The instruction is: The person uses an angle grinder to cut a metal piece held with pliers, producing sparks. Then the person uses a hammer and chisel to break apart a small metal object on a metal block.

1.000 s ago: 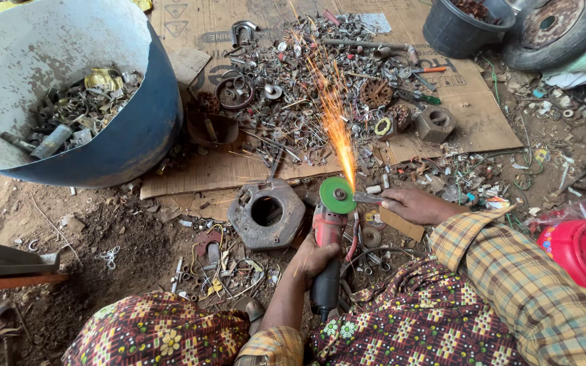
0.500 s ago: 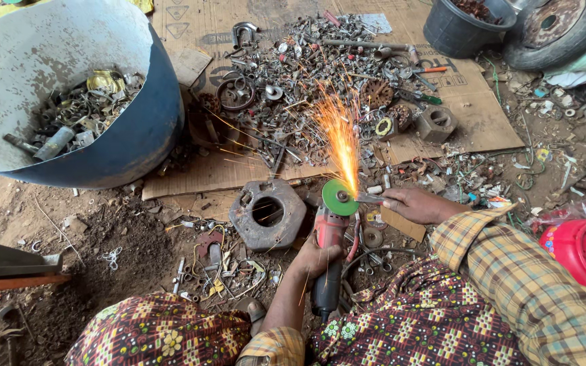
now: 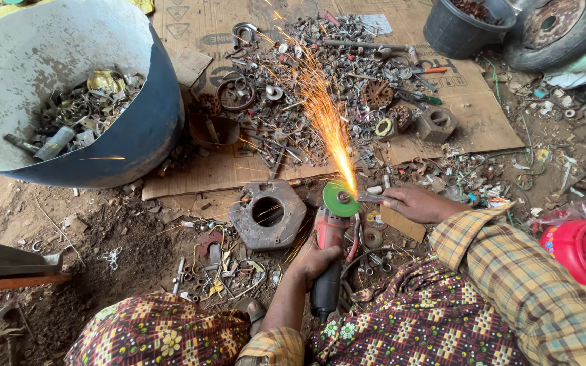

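While sparks fan wider than they did a moment ago, reaching up over the scrap pile [image 3: 320,74] on the cardboard [image 3: 218,169], your grinding goes on at the same spot. That wider, brighter spray suggests the disc is biting harder into the metal. The blue tub [image 3: 137,129] of scrap sits at far left, unmoved, and a rusty flanged casting [image 3: 268,213] lies just left of the tool, as before.

Your left hand [image 3: 315,259] is clenched around the body of the red grinder [image 3: 329,234], gripping it low in front of your lap. Its green disc [image 3: 340,199] sits just ahead of that hand. Your right hand [image 3: 412,203] is closed on a small metal piece [image 3: 369,197], holding it flat and pressing its end against the disc's right edge. So the piece lies between your two hands, touching the disc, with your right fingers very near the sparks.
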